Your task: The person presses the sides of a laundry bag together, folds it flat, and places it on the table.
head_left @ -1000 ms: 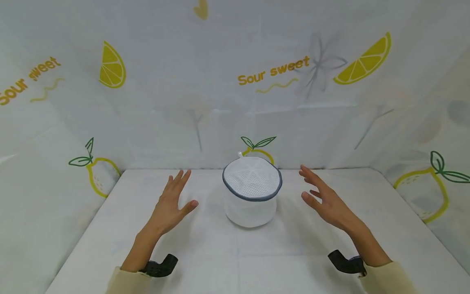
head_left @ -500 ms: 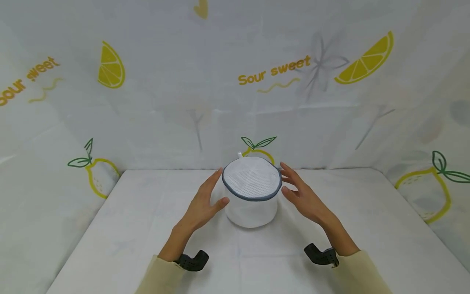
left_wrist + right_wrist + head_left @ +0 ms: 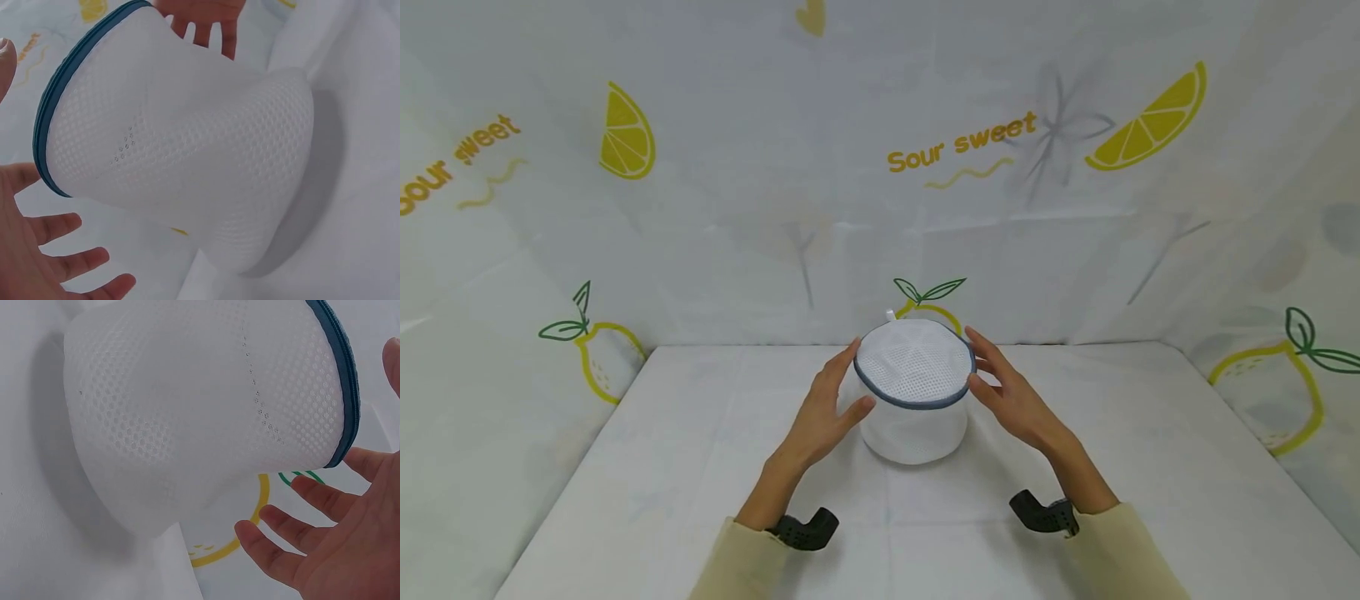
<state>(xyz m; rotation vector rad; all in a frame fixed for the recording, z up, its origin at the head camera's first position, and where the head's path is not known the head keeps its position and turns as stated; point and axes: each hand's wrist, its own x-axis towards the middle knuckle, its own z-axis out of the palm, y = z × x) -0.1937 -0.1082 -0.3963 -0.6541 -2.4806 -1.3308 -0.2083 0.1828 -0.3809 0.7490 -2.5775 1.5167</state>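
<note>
A white mesh laundry bag with a dark blue rim stands upright on the white-covered table, a small white tab at its back edge. My left hand is at its left side, thumb and fingers spread apart near the rim. On the opposite side, my right hand has its fingertips right at the rim. In the left wrist view, straight fingers lie beside the mesh wall. The right wrist view likewise has the fingers extended alongside the bag, index fingertip at the blue rim.
The table is covered with a white cloth and meets a white backdrop printed with lemons and lettering. Black straps with camera mounts sit on both wrists, below light-coloured sleeves.
Both hands have moved inward from either side of the mesh bag to its rim, mostly in the first half second. The bag stays in the same spot.
</note>
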